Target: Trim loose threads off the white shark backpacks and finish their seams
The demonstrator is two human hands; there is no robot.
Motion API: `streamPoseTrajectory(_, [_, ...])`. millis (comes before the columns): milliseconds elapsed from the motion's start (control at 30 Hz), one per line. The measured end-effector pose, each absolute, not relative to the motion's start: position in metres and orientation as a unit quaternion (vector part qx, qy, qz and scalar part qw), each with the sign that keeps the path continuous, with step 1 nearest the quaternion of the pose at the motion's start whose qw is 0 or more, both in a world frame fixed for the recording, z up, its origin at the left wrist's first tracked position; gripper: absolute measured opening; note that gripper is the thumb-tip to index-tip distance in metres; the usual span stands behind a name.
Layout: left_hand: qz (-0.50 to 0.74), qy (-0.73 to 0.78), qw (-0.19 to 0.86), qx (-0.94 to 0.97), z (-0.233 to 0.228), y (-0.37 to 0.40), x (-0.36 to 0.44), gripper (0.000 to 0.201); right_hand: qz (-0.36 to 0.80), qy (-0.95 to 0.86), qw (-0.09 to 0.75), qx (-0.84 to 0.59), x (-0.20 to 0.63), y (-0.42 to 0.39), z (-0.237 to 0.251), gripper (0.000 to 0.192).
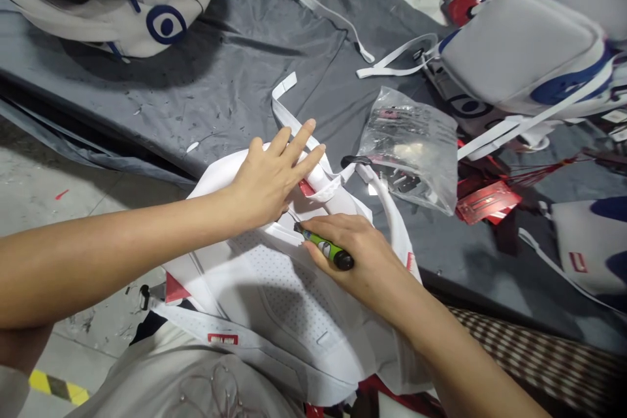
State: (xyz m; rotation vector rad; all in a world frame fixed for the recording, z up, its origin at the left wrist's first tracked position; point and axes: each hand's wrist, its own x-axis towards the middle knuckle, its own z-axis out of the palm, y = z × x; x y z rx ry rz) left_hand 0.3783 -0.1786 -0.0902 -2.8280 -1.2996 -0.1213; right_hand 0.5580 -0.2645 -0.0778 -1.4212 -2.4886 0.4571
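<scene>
I have the white backpack [274,287] lying across my lap and the near edge of the worktop [220,91], its mesh back panel facing up. My left hand [272,176] is spread flat on the upper part of the bag, fingers apart and pointing toward 2 o'clock, pressing the fabric down near a small red tab [307,187]. My right hand [353,245] is closed around a green-barrelled tool [324,248], its tip aimed toward 10 o'clock and touching the seam just below my left palm. It looks to me like a trimming or marking step along that seam; I cannot tell from here whether the tip is a blade or a pen.

As I judge it, the next move needs the left hand to keep the cloth taut while the tip follows the seam line without straying into the mesh.

At 2 o'clock from my hands lies a clear plastic bag [411,150] of small parts, with red tags [484,202] just past it. More white-and-blue backpacks [529,52] sit at 1 o'clock and 11 o'clock.
</scene>
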Motion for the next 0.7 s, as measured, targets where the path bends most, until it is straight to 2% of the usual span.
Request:
streamPoseTrajectory(167, [0.045, -0.379, -0.019, -0.924, -0.073, -0.172, 0.361, 0.122, 0.123, -0.835, 0.19, -0.501, 0.557, -0.277, -0.089, 0.023])
streamPoseTrajectory(367, [0.08, -0.465, -0.023, -0.881, -0.067, -0.183, 0.349, 0.137, 0.132, -0.815, 0.263, -0.5, 0.538, -0.279, -0.106, 0.019])
streamPoseTrajectory(533, [0.13, -0.499, 0.027, -0.857, -0.071, -0.188, 0.363, 0.126, 0.179, -0.786, 0.307, -0.506, 0.519, -0.27, -0.12, 0.021])
streamPoseTrajectory(700, [0.121, -0.478, 0.042, -0.869, -0.07, -0.186, 0.36, 0.116, 0.171, -0.773, 0.335, -0.511, 0.52, -0.274, -0.124, 0.022])
